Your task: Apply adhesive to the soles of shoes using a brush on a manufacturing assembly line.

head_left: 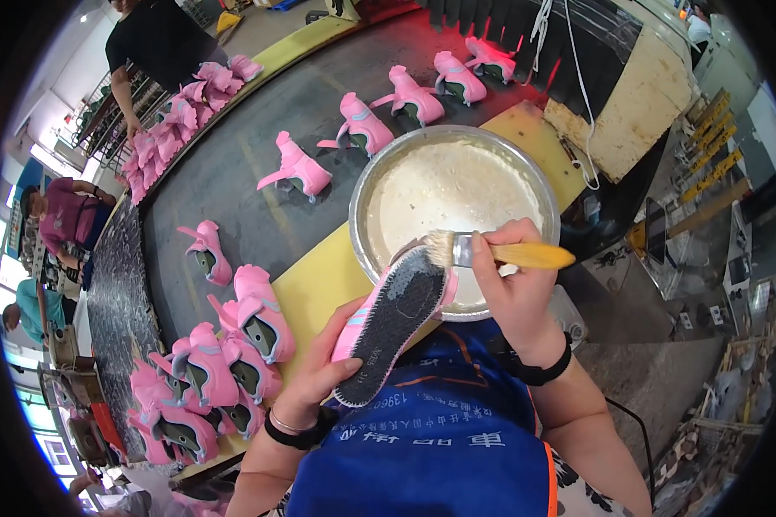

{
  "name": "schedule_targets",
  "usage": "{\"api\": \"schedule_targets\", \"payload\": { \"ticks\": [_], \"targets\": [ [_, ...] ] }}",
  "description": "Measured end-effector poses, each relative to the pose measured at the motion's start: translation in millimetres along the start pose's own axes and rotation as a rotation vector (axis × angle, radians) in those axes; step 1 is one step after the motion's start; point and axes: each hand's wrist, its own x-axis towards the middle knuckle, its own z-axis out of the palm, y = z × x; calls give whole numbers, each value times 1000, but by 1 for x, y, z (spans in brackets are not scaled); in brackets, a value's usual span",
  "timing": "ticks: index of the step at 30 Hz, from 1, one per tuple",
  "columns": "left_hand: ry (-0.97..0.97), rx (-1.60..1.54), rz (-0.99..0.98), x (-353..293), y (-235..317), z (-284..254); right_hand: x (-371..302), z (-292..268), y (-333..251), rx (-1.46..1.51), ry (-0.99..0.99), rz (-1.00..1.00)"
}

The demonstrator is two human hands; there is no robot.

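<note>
My left hand (326, 362) is closed round the heel end of a pink shoe upper (397, 323), its dark stitched sole side turned up toward me. Between the fingers and thumb of my right hand (522, 289) is a paintbrush (535, 255) with a yellow wooden handle and metal ferrule. Its pale bristles touch the toe end of the sole, where the dark surface looks wet. Just beyond both hands stands a wide metal basin (365, 207) holding creamy off-white liquid (457, 185). The shoe's toe overlaps the basin's near rim.
Several pink uppers (207, 366) are heaped at the left. More pink uppers (293, 168) stand in a row on the dark conveyor belt (224, 164), toward a red-lit curtained opening (526, 60). Across the belt, a person in black (159, 47) touches another pink pile (168, 129). White cords (582, 95) hang at the right.
</note>
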Motion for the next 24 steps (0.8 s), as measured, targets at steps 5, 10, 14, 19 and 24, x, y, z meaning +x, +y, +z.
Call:
{"api": "schedule_targets", "payload": {
  "ticks": [5,10,14,19,24],
  "targets": [
    [21,74,90,1,-15,-6,2,2,-1,-39,-30,50],
    [58,308,249,6,-29,-12,3,-4,-2,-89,-10,36],
    [91,340,309,8,-33,-9,-5,4,-2,58,-36,144],
    [162,85,234,11,-35,-6,-25,8,-12,-11,-75,61],
    [164,65,244,12,-38,-6,-17,7,-15,34,-38,6]
  ]
}}
